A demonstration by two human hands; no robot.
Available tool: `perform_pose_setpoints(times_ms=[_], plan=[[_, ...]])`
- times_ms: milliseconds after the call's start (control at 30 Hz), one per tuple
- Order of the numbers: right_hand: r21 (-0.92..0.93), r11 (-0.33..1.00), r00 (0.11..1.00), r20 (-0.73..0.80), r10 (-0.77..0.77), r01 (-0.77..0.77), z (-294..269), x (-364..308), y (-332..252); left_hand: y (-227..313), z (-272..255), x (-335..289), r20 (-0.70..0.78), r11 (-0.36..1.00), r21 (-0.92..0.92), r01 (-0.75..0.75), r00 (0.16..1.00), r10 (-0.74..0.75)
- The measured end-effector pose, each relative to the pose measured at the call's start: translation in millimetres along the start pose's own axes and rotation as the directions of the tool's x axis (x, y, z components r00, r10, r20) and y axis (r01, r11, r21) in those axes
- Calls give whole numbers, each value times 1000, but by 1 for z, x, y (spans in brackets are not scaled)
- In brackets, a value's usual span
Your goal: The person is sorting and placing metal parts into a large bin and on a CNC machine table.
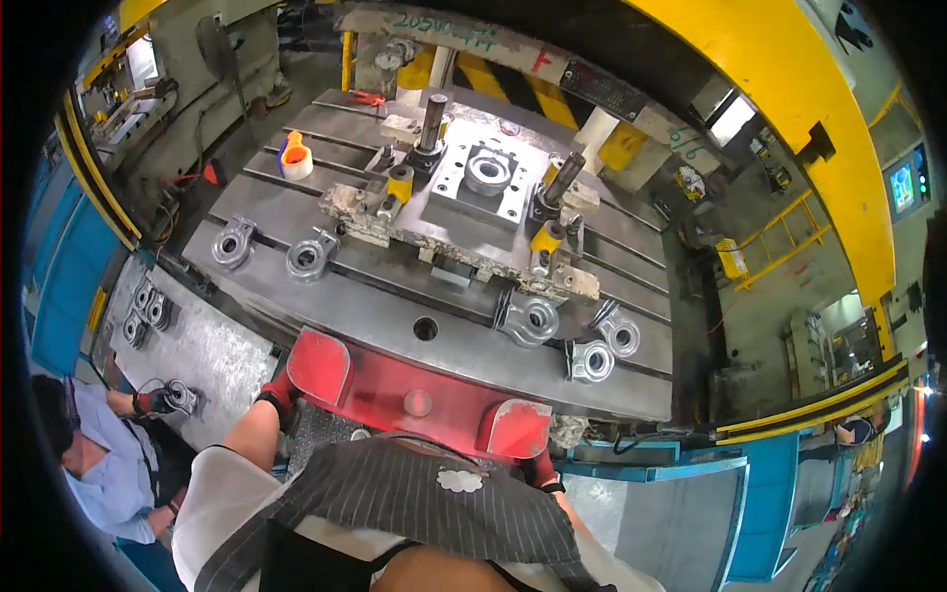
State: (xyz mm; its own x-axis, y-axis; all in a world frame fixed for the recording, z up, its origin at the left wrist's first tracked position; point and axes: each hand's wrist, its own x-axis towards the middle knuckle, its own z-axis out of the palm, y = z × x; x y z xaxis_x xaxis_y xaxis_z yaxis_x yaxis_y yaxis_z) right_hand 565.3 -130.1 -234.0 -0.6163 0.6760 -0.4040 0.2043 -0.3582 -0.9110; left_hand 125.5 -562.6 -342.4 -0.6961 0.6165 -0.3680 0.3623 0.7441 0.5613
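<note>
Red console with two raised end shields (395, 380), one: standing between the person and the press, in front of the slotted metal press bed (380, 321), and carrying a round red button (417, 403) at its middle. Hands, two, in red gloves: the left hand (280, 391) is resting at the console's left end, the right hand (539, 468) beneath its right end; the shields are hiding most of the fingers, so how far they are opening or what they are gripping cannot be told. Die assembly, one, at the bed's middle: a pale plate (449, 183) is bearing a ring-shaped metal piece (487, 185), while two dark upright posts (432, 128) are flanking it and two yellow cylinders (399, 185) are standing before them. Loose ringed metal parts on the bed, five: two (220, 255) are lying toward the left, three (516, 324) in a cluster toward the right front, between the die and the console's right side. Orange-and-white roll (298, 166), one, is sitting at the bed's left; a red-handled tool (368, 99) is lying at its back edge. Side tabletop (222, 345), at left: more ringed parts (146, 306) are lying grouped there, and a seated co-worker's gloved hand (150, 403) is touching another part (182, 397). A yellow press frame (838, 128) is arching over the right.
</note>
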Motion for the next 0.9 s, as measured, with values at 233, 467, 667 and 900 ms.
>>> perform_pose_setpoints(times_ms=[233,467,667,900], plan=[[-63,993,993,65,-94,98,6,-4,-1,-7,-4,-15,-17,999,3,-41,999,41],[-129,990,990,134,-39,56,-5,5,0,-6,-8,-12,50,1000,-9,4,999,-4],[-240,961,975,203,-90,139,-15,-1,3,-4,-12,-12,104,997,-58,44,994,-38],[163,985,978,-209,-18,53,-21,5,-41,17,-93,20,211,854,-463,237,965,-153]])
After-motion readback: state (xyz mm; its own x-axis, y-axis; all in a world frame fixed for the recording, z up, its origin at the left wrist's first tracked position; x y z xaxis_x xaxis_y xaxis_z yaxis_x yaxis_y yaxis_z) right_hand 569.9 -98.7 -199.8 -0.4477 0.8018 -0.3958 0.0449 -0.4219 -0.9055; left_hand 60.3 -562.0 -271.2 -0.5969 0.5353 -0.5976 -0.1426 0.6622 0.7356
